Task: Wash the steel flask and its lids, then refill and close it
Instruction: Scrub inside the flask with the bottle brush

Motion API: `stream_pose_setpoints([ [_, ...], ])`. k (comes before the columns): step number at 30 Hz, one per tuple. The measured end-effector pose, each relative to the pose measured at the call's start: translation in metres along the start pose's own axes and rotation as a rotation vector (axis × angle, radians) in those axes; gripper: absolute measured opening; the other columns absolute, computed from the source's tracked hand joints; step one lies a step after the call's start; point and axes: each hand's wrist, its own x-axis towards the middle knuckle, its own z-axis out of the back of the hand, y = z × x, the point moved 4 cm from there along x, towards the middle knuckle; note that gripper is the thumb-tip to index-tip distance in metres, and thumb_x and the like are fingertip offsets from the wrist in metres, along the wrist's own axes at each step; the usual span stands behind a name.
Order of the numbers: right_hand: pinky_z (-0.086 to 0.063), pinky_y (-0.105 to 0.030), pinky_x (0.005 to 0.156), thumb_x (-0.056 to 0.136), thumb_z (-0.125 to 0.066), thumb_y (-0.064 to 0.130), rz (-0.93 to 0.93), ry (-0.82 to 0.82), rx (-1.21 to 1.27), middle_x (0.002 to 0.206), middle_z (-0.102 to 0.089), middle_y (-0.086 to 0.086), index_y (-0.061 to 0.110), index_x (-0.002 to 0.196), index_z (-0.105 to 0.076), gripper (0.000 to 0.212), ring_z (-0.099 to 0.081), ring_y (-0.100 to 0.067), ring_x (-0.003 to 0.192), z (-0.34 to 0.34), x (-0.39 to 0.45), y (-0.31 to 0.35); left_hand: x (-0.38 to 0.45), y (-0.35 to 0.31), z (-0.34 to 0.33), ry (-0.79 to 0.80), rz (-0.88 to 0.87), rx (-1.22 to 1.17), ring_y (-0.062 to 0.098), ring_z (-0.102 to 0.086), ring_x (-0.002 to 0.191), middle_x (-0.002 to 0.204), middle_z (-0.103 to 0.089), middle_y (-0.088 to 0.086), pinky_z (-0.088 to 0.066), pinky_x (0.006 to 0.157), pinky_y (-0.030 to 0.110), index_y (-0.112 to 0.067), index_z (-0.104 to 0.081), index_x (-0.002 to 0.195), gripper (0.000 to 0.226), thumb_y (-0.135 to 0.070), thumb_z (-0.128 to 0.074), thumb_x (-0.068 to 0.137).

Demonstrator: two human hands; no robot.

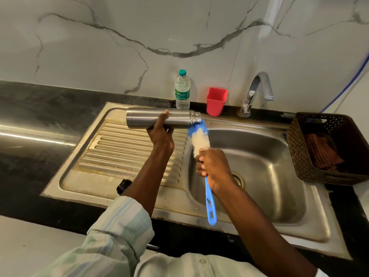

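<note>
We can read only one label: the green band on the plastic water bottle (182, 90), upper middle of the frame, shows a script word ending "ature"; its smaller lines are too blurred for us.

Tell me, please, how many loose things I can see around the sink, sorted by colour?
Steel: 1, the flask
Blue and white: 1, the brush
Red: 1, the cup
Clear: 1, the water bottle
Brown: 1, the basket
Black: 1, a small thing on the drainboard
Total: 6
</note>
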Motion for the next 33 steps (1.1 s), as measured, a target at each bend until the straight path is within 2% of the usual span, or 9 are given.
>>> stream_pose_setpoints([
  [3, -0.018, -0.012, 0.031, 0.090, -0.028, -0.006, -0.060, -0.025, 0.062, 0.056, -0.033, -0.001, 0.013, 0.063, -0.037, 0.033, -0.025, -0.004, 0.027, -0.003, 0.021, 0.009, -0.014, 0.011, -0.004, 0.063, 0.029, 0.101, 0.025, -0.065, 0.111, 0.125, -0.064, 0.012, -0.056, 0.096, 0.045, -0.013, -0.046, 0.130, 0.060, 0.002, -0.075, 0.080],
  [5, -0.017, -0.012, 0.031, 0.088, -0.027, -0.006, -0.061, -0.027, 0.073, 0.055, -0.033, -0.001, 0.013, 0.062, -0.035, 0.034, -0.024, -0.004, 0.027, -0.006, 0.024, 0.010, -0.017, 0.014, -0.008, 0.097, 0.027, 0.119, 0.024, -0.065, 0.110, 0.122, -0.064, 0.010, -0.056, 0.097, 0.045, -0.013, -0.046, 0.128, 0.057, 0.003, -0.074, 0.081],
  [10, -0.019, -0.012, 0.029, 0.092, -0.031, -0.005, -0.051, 0.099, 0.163, 0.052, -0.033, 0.002, 0.013, 0.070, -0.039, 0.030, -0.026, -0.003, 0.028, -0.007, 0.002, 0.009, -0.001, -0.001, -0.005, 0.051, -0.022, 0.060, 0.026, -0.065, 0.113, 0.135, -0.059, 0.017, -0.056, 0.097, 0.044, -0.010, -0.040, 0.140, 0.071, 0.002, -0.075, 0.080],
  [16, -0.018, -0.013, 0.030, 0.087, -0.028, -0.007, -0.076, 0.023, 0.129, 0.041, -0.034, 0.004, 0.014, 0.063, -0.035, 0.033, -0.024, -0.004, 0.027, -0.004, 0.030, 0.015, -0.013, 0.010, -0.008, 0.194, 0.057, 0.107, 0.033, -0.062, 0.120, 0.138, -0.057, 0.022, -0.058, 0.092, 0.043, -0.004, -0.042, 0.142, 0.072, -0.001, -0.075, 0.078],
  [21, -0.019, -0.013, 0.030, 0.092, -0.032, -0.005, -0.081, 0.125, 0.154, 0.048, -0.033, 0.003, 0.013, 0.067, -0.037, 0.031, -0.026, -0.003, 0.028, -0.004, 0.012, 0.011, 0.004, -0.004, -0.004, 0.141, -0.003, 0.087, 0.027, -0.063, 0.114, 0.141, -0.054, 0.021, -0.056, 0.096, 0.042, -0.008, -0.039, 0.143, 0.073, 0.000, -0.075, 0.079],
  [24, -0.018, -0.013, 0.029, 0.086, -0.026, -0.007, -0.094, 0.024, 0.128, 0.050, -0.031, 0.000, 0.014, 0.064, -0.036, 0.031, -0.024, -0.004, 0.027, -0.006, 0.030, 0.010, -0.009, 0.004, -0.010, 0.241, 0.028, 0.174, 0.028, -0.065, 0.113, 0.133, -0.059, 0.021, -0.057, 0.094, 0.041, -0.005, -0.044, 0.139, 0.079, -0.005, -0.080, 0.068],
  [27, -0.017, -0.013, 0.030, 0.085, -0.023, -0.007, -0.066, -0.072, 0.066, 0.056, -0.029, -0.002, 0.014, 0.062, -0.035, 0.032, -0.022, -0.004, 0.028, -0.003, 0.037, 0.011, -0.018, 0.012, -0.017, 0.330, 0.046, 0.193, 0.027, -0.066, 0.112, 0.124, -0.064, 0.016, -0.056, 0.095, 0.043, -0.009, -0.048, 0.134, 0.071, -0.003, -0.077, 0.069],
  [31, -0.019, -0.013, 0.030, 0.090, -0.030, -0.006, -0.066, 0.058, 0.135, 0.050, -0.033, 0.002, 0.013, 0.066, -0.037, 0.031, -0.026, -0.004, 0.029, -0.002, 0.013, 0.010, 0.000, 0.003, -0.011, 0.188, -0.012, 0.112, 0.027, -0.063, 0.115, 0.134, -0.059, 0.017, -0.055, 0.097, 0.043, -0.011, -0.043, 0.137, 0.078, -0.005, -0.080, 0.068],
  [33, -0.019, -0.011, 0.030, 0.090, -0.028, -0.006, -0.082, 0.082, 0.175, 0.047, -0.033, 0.003, 0.013, 0.067, -0.037, 0.031, -0.026, -0.003, 0.027, -0.002, 0.016, 0.010, 0.005, 0.005, -0.006, 0.171, -0.009, 0.124, 0.027, -0.063, 0.116, 0.137, -0.057, 0.019, -0.055, 0.097, 0.043, -0.010, -0.043, 0.138, 0.083, -0.006, -0.082, 0.065],
])
